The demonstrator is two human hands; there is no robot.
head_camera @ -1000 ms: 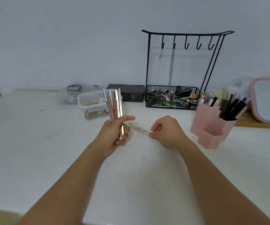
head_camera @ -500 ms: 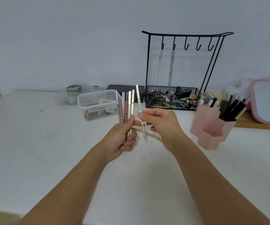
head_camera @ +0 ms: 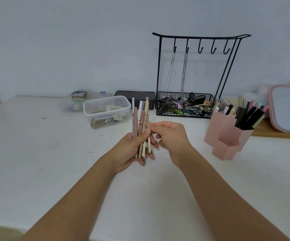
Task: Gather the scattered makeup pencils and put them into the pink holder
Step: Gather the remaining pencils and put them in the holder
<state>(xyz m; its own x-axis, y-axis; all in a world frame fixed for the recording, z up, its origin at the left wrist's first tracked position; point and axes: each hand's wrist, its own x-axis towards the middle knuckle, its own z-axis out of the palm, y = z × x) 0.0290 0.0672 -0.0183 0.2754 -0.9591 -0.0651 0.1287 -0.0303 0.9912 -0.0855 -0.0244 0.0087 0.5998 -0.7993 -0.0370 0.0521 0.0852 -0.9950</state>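
Clear tub point(head_camera: 106, 111), wire rack point(head_camera: 184, 105) behind pencils point(head_camera: 140, 122).

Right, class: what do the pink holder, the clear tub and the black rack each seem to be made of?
Holder: likely matte plastic; flat, opaque pink walls with moulded edges.
Tub: probably clear plastic; its contents show through the slightly cloudy walls and rim.
Rack: looks like thin metal wire with a black coating; slim bent rods, hooks and a mesh basket.
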